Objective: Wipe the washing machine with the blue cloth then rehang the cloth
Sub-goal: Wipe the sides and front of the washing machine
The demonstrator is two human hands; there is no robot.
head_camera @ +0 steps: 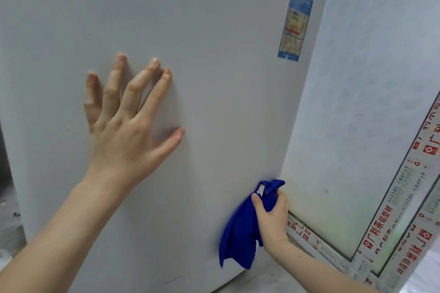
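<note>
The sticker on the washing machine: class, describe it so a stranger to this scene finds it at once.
Start with the big white washing machine panel filling the view. Follow it to its upper right corner. There sits the sticker, a tall blue-bordered rectangle with colourful print, unlike the plain blue cloth held lower down.

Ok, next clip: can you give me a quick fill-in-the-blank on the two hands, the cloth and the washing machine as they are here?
The right hand grips a cloth of the colour ____.
The left hand rests on the washing machine with fingers spread and holds ____.
The label sits near the panel's upper ____ corner.
Missing words: blue; nothing; right.
</note>
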